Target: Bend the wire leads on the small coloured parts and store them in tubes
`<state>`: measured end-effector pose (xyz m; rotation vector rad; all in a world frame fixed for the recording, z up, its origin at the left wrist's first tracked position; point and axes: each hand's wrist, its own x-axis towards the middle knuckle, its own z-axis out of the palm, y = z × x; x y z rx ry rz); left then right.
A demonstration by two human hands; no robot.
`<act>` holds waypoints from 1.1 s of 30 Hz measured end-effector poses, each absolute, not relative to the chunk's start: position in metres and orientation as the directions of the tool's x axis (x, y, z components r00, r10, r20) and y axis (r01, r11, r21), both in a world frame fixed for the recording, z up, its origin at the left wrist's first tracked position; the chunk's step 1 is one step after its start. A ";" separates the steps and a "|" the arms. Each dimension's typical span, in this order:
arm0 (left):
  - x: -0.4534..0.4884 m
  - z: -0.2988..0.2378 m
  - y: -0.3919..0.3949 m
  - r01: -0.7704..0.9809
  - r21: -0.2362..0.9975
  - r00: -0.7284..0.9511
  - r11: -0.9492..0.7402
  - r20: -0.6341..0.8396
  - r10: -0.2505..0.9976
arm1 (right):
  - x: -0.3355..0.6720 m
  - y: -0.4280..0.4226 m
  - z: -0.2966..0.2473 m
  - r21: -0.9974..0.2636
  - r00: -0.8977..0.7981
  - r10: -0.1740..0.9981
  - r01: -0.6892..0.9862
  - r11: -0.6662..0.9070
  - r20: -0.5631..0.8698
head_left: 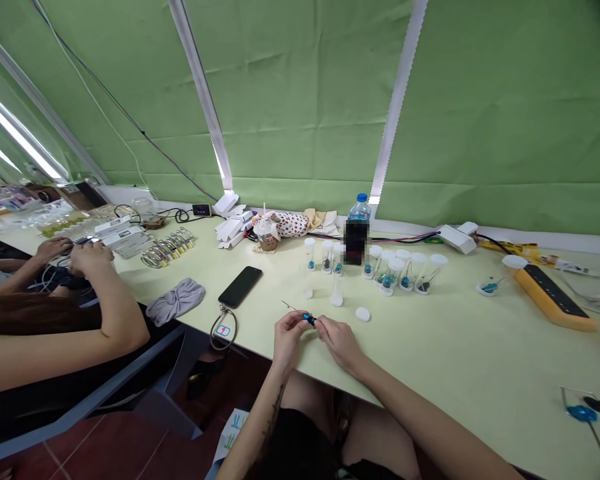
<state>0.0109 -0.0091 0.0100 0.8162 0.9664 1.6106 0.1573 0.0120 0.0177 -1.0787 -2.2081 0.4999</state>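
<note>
Hard to resolve: the small blue part with thin metal leads is tiny in the head view. Its body shape is unreadable, just a blue blob with one thin lead sticking up-left past the fingers. Fingertips of both hands cover its underside. Both forearms run off the bottom edge. The label on the clear plastic water bottle with blue cap is blurred out. A second blue piece with wires at lower right is smeared by lens distortion.

Grip: the left hand has thumb and forefinger pinched closed on the blue part, which sits right at those fingertips, over the near edge of the pale yellow-green table. The right hand comes in from the other side, fingers curled, tips touching the part's right end. Whether it actually clamps the part cannot be told. The part sits between the two hands.

Around:
- A loose white round cap lies just beyond the right hand, with an open clear tube near it.
- A row of clear plastic vials with white caps stands farther back, with small blue or dark bits inside.
- A black smartphone and a grey fabric headband lie to the left.
- An orange power strip lies far right.
- A co-worker's hands are at far left, well apart from the rest. What they handle is unclear.
</note>
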 end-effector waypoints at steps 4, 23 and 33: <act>0.011 0.014 -0.011 -0.405 0.905 -0.222 -0.128 0.038 0.974 | 0.157 0.012 0.016 -0.624 -0.403 0.836 0.558 0.547 0.372; 0.010 0.011 -0.008 -0.396 0.910 -0.152 -0.122 0.067 0.986 | 0.157 0.014 0.014 -0.624 -0.460 0.825 0.550 0.555 0.327; 0.011 0.012 -0.009 -0.386 0.913 -0.201 -0.134 0.058 0.978 | 0.158 0.013 0.016 -0.636 -0.401 0.849 0.566 0.525 0.344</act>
